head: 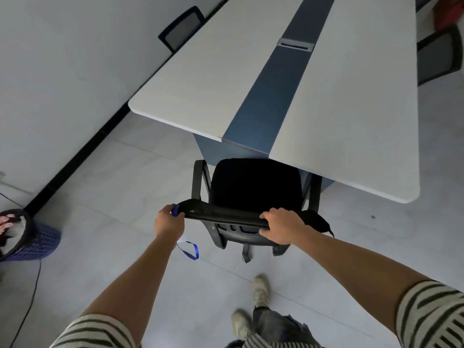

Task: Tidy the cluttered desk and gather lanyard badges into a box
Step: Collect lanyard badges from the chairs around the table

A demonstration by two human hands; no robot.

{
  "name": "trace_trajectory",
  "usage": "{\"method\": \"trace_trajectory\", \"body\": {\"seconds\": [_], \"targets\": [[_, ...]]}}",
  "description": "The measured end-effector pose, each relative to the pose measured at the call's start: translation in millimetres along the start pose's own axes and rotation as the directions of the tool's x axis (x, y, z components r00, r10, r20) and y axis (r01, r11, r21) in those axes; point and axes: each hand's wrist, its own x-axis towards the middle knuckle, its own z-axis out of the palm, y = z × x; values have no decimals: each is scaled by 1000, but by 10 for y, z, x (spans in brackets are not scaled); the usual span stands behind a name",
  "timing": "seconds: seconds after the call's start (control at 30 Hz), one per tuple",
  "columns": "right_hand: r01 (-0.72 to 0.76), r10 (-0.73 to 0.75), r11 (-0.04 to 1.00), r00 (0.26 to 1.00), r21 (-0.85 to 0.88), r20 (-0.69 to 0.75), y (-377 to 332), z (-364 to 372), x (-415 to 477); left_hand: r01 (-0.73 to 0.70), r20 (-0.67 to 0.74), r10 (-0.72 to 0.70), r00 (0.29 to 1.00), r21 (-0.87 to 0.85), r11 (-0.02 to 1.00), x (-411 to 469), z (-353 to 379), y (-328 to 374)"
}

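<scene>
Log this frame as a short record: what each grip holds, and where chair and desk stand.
left grip: holds blue lanyard, at left end of chair back
right grip: holds top edge of chair back
white badge: dangles with the lanyard loop below the left grip
desk: white, blue centre strip
chair: black, seat partly under the desk end
basket: blue mesh, floor far left

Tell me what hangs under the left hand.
A blue lanyard loops down below the left hand, which grips it at the chair back. A corner of a white badge shows; the wrist hides the rest.
</scene>
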Motion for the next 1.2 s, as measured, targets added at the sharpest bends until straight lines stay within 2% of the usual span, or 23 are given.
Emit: {"method": "trace_trajectory", "body": {"seconds": [0.07, 0.13, 0.23, 0.33, 0.53, 0.67, 0.8, 0.9, 1.2], "targets": [[12, -17, 998, 997, 63, 75, -31, -116, 136, -13, 32, 13, 999, 4, 1000, 103, -44, 76], [18, -51, 980, 985, 200, 162, -105, -254, 285, 11, 69, -8, 998, -39, 999, 193, -118, 174], [50, -130, 954, 958, 297, 256, -360, -450, 539, 43, 65, -37, 997, -97, 994, 317, -374, 274], [105, -200, 936, 944, 335, 263, -758, -670, 917, 49, -1, -49, 999, -157, 986, 479, -809, 332], [241, -302, 933, 928, 267, 217, -1736, -1113, 1946, 53, -111, -80, 991, -227, 972, 1058, -1789, 206], [247, -300, 936, 932, 251, 205, -2497, -1254, 2658, 43, -134, -78, 988, -242, 969, 1629, -2423, 29], [201, -268, 944, 930, 262, 252, -3248, -1405, 3299, 68, -113, -96, 989, -226, 972, 2243, -3112, -92], [160, -223, 956, 942, 248, 252, -3743, -1602, 3768, 37, -95, -57, 994, -194, 980, 2789, -3676, -20], [47, -95, 963, 981, 266, 170, -4101, -2264, 4985, -31, 24, 36, 999, -181, 983, 4380, -4327, 673]]}}
